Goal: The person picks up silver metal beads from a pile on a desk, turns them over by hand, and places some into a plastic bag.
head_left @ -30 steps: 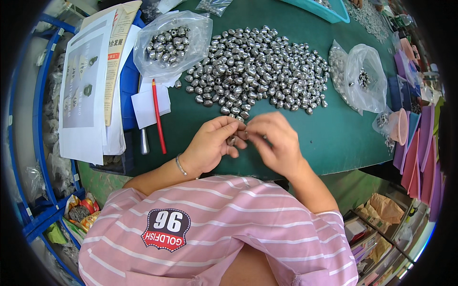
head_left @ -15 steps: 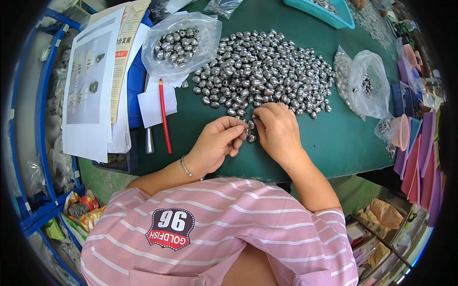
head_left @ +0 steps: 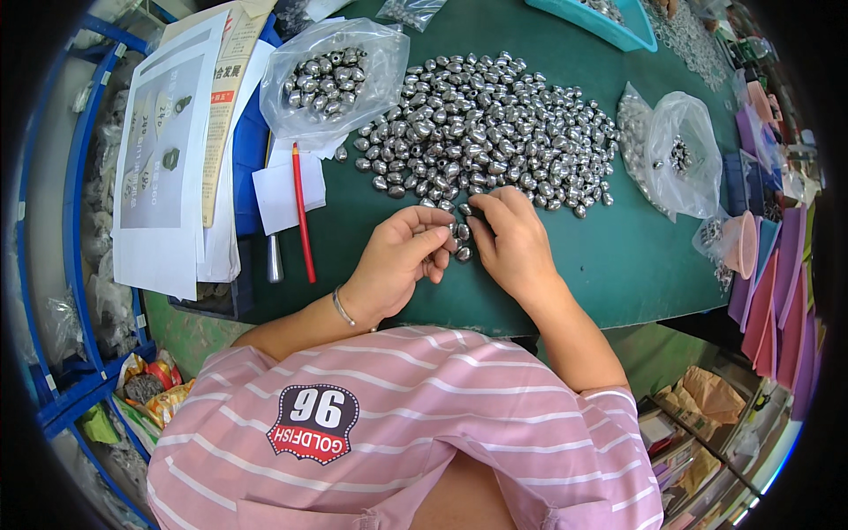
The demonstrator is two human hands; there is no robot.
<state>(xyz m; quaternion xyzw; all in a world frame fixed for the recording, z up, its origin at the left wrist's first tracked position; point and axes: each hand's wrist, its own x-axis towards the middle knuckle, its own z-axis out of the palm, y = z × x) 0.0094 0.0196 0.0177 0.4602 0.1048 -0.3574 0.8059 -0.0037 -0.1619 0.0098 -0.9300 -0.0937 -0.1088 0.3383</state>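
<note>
1. Between my left hand (head_left: 402, 256) and right hand (head_left: 514, 243), a few silvery beads (head_left: 463, 253) sit right by my fingertips.
2. My left fingers curl inward, thumb near forefinger; I cannot tell whether they grip a bead.
3. My right thumb and forefinger bend, slightly parted; their hold is unclear.
4. Just beyond, a bead heap (head_left: 495, 132) covers the green table (head_left: 609, 274).

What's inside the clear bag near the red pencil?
Shiny silver beads show in the clear bag. Whatever lies beneath the top ones is covered.
</note>
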